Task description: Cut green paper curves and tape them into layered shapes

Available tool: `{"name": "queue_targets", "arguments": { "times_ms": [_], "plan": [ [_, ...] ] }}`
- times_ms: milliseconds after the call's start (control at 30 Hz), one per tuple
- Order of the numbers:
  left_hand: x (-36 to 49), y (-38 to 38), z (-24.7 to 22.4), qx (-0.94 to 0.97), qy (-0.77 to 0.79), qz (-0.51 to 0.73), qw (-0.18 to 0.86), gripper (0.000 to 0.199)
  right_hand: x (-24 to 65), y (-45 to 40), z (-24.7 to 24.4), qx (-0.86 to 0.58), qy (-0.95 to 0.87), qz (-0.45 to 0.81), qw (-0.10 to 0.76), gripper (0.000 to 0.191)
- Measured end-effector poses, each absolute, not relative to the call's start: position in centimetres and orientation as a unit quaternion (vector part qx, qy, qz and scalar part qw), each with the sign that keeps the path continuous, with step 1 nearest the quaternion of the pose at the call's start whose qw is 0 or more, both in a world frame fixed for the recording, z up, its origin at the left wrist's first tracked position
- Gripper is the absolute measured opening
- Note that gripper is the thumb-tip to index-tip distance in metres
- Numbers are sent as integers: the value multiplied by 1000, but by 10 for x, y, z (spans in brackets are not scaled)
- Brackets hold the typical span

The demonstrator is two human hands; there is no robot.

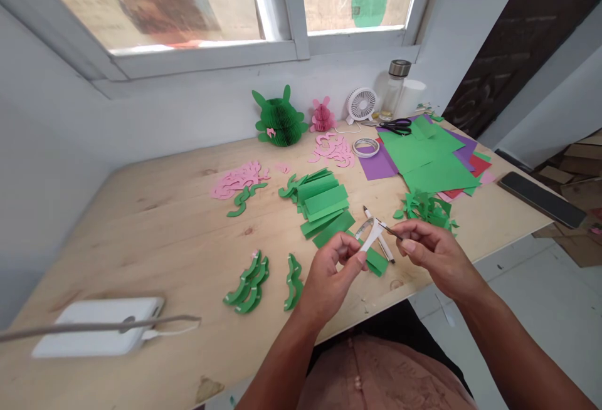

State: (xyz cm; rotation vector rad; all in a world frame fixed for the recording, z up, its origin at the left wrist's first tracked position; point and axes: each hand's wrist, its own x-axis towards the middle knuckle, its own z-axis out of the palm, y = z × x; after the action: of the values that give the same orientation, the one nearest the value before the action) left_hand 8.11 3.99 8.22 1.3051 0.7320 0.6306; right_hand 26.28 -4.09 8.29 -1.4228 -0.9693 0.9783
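White tape, apparently a roll [372,236] with its band seen edge-on, sits at 2 o'clock from the left hand [336,272]. That hand's grip is pinched closed, thumb and fingertips on the tape's near end, so most of it juts out beyond the grip, away from the body. At 3 o'clock from the tape, the right hand [430,253] has its grip closed on a slim dark tool [393,232], whose tip points back to the tape's far end; whether they touch, I cannot tell. Below them, 1 white pen [387,253] lies on the table [179,228]. Green paper strips [324,200] spread at 12 o'clock from the left hand; 2 groups of scalloped green pieces [249,284] rest at 9 o'clock.
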Motion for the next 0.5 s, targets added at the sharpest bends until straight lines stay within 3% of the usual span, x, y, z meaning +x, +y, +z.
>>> {"name": "queue_targets", "arguments": {
  "times_ms": [500],
  "plan": [
    [81,38,84,581,327,279,691,12,261,-40,85,-608,-412,406,544,26]
  ]
}}
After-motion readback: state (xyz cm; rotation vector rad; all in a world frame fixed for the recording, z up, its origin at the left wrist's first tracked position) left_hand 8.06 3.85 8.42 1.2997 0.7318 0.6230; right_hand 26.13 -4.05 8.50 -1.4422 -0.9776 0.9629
